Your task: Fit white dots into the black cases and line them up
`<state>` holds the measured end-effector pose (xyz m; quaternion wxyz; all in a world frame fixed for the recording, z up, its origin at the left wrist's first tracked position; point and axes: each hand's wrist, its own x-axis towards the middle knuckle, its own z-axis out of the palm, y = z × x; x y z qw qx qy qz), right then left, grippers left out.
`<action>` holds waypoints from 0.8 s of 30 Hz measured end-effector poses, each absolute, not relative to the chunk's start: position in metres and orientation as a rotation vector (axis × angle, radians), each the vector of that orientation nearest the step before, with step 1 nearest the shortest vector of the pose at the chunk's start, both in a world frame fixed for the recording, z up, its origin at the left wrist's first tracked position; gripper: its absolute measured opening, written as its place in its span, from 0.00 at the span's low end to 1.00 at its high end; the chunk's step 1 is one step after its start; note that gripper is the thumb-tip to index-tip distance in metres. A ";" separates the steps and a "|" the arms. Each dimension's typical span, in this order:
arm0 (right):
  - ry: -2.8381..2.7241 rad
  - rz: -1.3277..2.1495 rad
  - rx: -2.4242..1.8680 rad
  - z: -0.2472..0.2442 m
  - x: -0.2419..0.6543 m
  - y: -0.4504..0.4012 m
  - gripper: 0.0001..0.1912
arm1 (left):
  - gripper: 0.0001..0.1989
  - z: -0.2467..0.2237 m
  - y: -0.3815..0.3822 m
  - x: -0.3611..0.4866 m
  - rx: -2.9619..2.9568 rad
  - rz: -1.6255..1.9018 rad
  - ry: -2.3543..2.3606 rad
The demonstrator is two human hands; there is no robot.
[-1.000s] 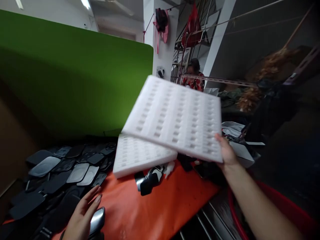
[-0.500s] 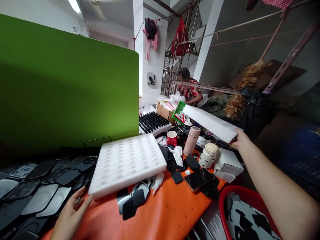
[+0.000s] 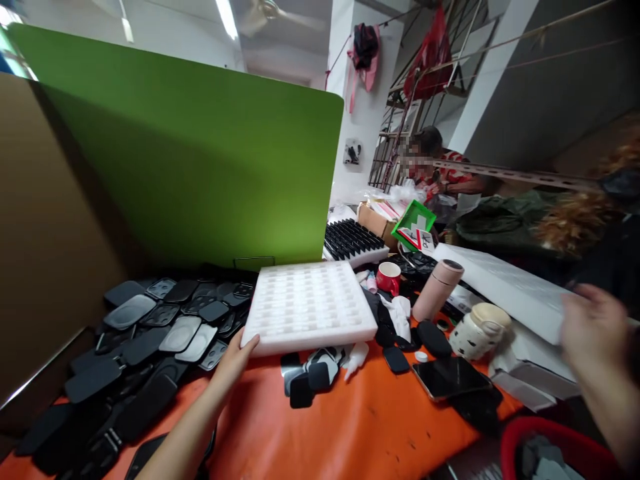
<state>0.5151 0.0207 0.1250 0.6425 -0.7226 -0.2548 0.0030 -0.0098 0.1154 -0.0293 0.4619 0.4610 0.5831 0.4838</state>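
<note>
A white foam tray [image 3: 307,307] with rows of slots lies on the orange-covered table. My left hand [image 3: 240,353] is closed at its near left corner, thumb on the front edge. At the right, a second white foam piece [image 3: 505,283] lies tilted over the white boxes [image 3: 533,367]. My right hand [image 3: 595,327] is at that piece's near end, smeared by motion, so its grip is unclear. Grey and black flat pieces [image 3: 313,377] lie in front of the tray, beside a small white squeeze bottle [image 3: 357,360].
Many dark flat pieces [image 3: 150,347] cover the table's left side, before a green partition [image 3: 200,160]. A red mug [image 3: 389,277], pink flask [image 3: 439,290], cream jar [image 3: 480,330] and phone [image 3: 450,379] stand or lie right. A red basin [image 3: 515,440] is below; a person [image 3: 450,167] sits behind.
My left hand has moved onto the tray's corner. The second foam piece has come down onto the boxes with my right hand at its end. The view has turned left.
</note>
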 end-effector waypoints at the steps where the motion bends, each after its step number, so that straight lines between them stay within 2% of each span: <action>1: -0.736 0.050 -1.655 0.112 0.492 0.026 0.22 | 0.25 -0.029 0.116 -0.008 1.126 1.202 1.423; 4: -1.204 0.479 -1.677 0.061 0.414 0.056 0.19 | 0.21 -0.032 0.117 -0.005 1.126 1.230 1.387; 8: -1.145 0.754 -1.630 0.008 0.346 0.107 0.19 | 0.15 -0.043 0.120 -0.003 1.147 1.242 1.365; 15: -1.109 0.657 -1.654 0.005 0.351 0.139 0.30 | 0.14 -0.069 0.125 0.007 1.144 1.246 1.365; 24: -1.181 0.735 -1.658 -0.026 0.318 0.166 0.21 | 0.19 -0.069 0.120 -0.026 1.154 1.245 1.449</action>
